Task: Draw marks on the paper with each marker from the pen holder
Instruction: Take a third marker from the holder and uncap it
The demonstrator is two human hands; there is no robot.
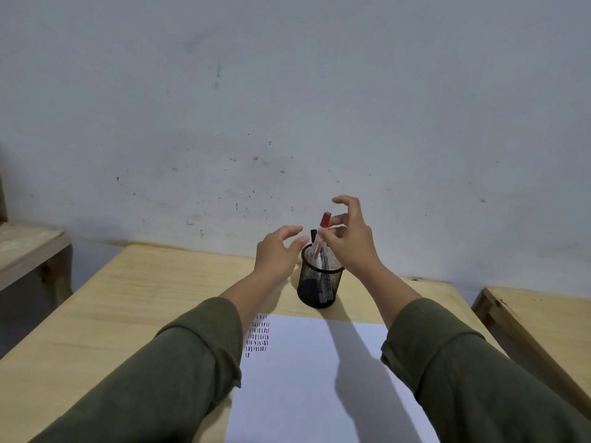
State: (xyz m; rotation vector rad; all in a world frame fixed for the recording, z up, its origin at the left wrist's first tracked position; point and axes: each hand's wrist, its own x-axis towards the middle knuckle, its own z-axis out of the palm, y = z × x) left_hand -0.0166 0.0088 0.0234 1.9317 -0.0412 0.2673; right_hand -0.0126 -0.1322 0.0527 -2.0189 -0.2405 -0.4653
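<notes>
A black mesh pen holder (319, 287) stands on the wooden table behind a white paper (297, 388). Rows of short black, blue and red marks (257, 336) fill the paper's top left corner. A red-capped marker (325, 219) sticks up tilted out of the holder, its lower end still inside. My right hand (350, 241) pinches its white barrel between thumb and a finger, the index finger raised. A black marker cap (313, 233) shows just behind. My left hand (277, 252) hovers at the holder's left rim with fingers apart, holding nothing.
The light wooden table (128, 298) ends at a grey wall close behind the holder. Another wooden table (540, 318) stands to the right across a narrow gap. A wooden bench or shelf (28, 251) is at the far left.
</notes>
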